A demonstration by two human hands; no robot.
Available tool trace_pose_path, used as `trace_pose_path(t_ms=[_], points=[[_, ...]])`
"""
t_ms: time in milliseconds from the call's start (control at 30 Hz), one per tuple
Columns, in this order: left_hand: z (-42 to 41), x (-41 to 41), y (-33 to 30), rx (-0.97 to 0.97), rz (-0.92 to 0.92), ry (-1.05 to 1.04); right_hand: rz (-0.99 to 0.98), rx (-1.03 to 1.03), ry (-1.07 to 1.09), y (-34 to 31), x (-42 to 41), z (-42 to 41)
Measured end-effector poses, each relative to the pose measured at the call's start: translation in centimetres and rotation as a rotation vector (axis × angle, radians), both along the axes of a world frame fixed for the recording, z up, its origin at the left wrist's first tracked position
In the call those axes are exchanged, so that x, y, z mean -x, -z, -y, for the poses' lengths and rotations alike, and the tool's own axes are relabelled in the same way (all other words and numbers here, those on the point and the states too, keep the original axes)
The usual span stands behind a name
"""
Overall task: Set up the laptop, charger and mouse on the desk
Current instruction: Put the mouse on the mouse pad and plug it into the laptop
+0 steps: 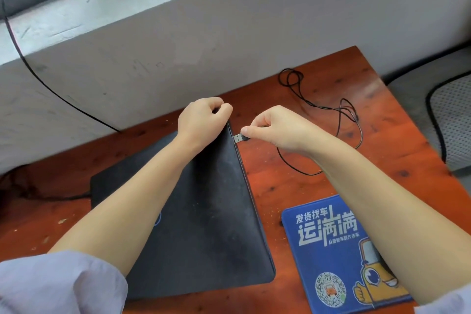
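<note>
Reddish wooden desk (pixel 318 168) set against a scuffed grey wall (pixel 229 41) beneath a window ledge (pixel 102 5); closed black laptop (pixel 204 211) lying flat on the desk, its lid dusty, its far right corner nearest the wall. Left hand (pixel 201 120) rests at that far right corner of the laptop, fingers curled closed over the edge; whether it truly grips the lid cannot be told. Right hand (pixel 275 127) is just right of the laptop's right edge, thumb and fingers pinched on a black USB plug (pixel 239 138); the plug's metal end points toward the laptop's side, close to it but not seen inserted. Thin black cable (pixel 341 112) runs from the plug away from the laptop, looping and tangling across the desk toward its far right corner. Blue mouse pad (pixel 331 257) with white lettering, a yellow cartoon vehicle and a QR code lies right of the laptop, nearer the wearer; partly covered by the right forearm. Another dark cable (pixel 40 79) descends the wall left of the laptop. No mouse or charger body can be identified.
</note>
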State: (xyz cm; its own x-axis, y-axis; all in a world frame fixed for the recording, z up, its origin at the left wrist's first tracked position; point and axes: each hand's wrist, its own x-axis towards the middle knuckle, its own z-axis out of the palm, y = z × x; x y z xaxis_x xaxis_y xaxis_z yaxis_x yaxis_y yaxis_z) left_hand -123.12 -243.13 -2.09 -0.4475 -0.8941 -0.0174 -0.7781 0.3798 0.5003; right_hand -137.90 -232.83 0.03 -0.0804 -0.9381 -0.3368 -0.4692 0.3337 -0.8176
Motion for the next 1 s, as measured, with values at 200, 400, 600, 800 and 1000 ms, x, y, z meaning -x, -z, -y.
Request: trace_pose_path(t_ms=[200, 400, 600, 800, 1000], points=[[-0.11, 0.13, 0.00, 0.005, 0.003, 0.003, -0.020, -0.016, -0.003, -0.51, -0.07, 0.09], [-0.14, 0.06, -0.03, 0.008, -0.007, 0.005, -0.155, -0.005, -0.039, -0.54, -0.33, 0.67], [-0.13, 0.20, 0.02, -0.008, -0.005, -0.016, -0.197, 0.003, -0.057, -0.47, -0.66, 0.51], [-0.64, 0.48, 0.20, 0.002, -0.002, 0.005, -0.147, -0.040, -0.148, -0.74, 0.09, 0.40], [-0.54, 0.47, 0.08, -0.001, 0.012, -0.002, -0.116, -0.008, -0.097, -0.10, -0.13, 0.19]])
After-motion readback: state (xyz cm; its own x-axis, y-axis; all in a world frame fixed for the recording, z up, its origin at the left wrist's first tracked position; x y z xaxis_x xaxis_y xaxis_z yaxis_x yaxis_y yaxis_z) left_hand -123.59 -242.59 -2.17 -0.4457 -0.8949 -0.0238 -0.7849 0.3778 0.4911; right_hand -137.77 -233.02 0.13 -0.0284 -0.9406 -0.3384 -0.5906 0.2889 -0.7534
